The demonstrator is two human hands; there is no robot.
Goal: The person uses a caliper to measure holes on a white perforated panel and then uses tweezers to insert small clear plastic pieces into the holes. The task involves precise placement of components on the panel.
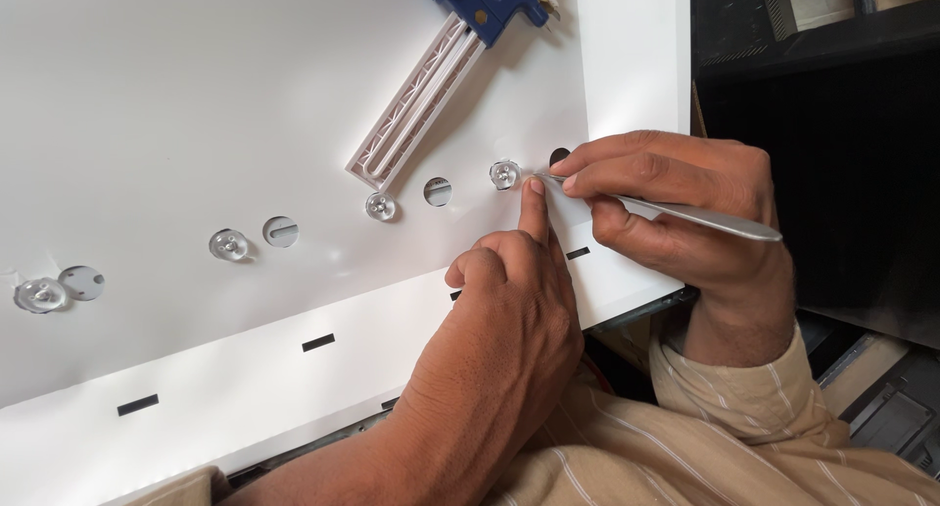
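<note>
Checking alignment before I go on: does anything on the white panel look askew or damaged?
Nothing looks damaged. The clear round lenses sit in an even row on the white panel. The white ribbed strip lies diagonal to that row, loose-looking. Right hand holds metal tweezers.
</note>
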